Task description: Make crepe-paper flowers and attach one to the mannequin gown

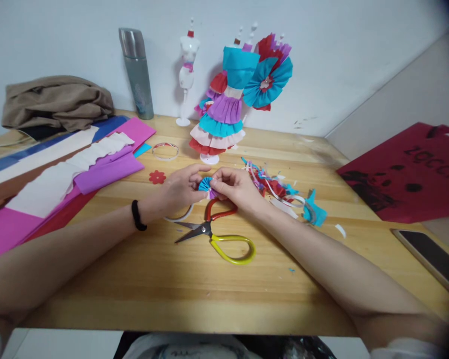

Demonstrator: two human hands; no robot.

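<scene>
Rosette [205,184] is between your two hands, above the table [142,289]. Your right hand [235,188] pinches it between thumb and forefinger. Your left hand [181,188] grips its left edge narrowly, index finger extended. Scissors [205,229] lie nearer you, blades parted and pointing left; your right hand partly hides the red handle. Scraps [278,189] lie beyond your right wrist.

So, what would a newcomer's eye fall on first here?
Probably the bright tiered dress at the back of the table. Next, perhaps the open red and yellow scissors in the middle; just beyond them, a blue and purple pleated piece between the left hand and right hand.
</scene>
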